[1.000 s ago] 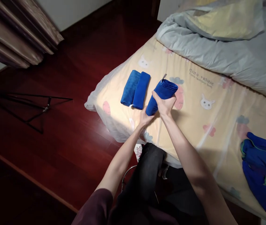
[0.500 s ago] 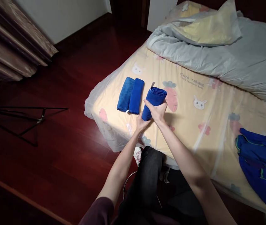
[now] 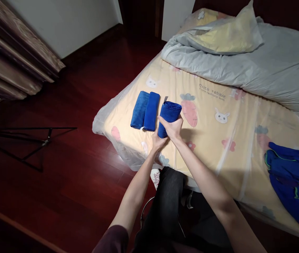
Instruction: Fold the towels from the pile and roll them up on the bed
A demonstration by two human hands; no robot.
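A rolled blue cloth (image 3: 170, 111) stands tilted between the person's two hands over the bed (image 3: 254, 117), close to the near edge and toward its left corner. The right hand (image 3: 174, 128) is clamped on the roll's right side, thumb across the near face, with the coiled upper end rising clear beyond the fingers. The left hand (image 3: 159, 141) grips the lower end, below and left of the right hand; whether that end touches the bed cannot be told. Just left of the roll, nearer the bed's left corner, lie two folded blue cloths (image 3: 152, 111), side by side and touching. A blue garment (image 3: 294, 175) with green trim lies well apart, farther right along the near edge.
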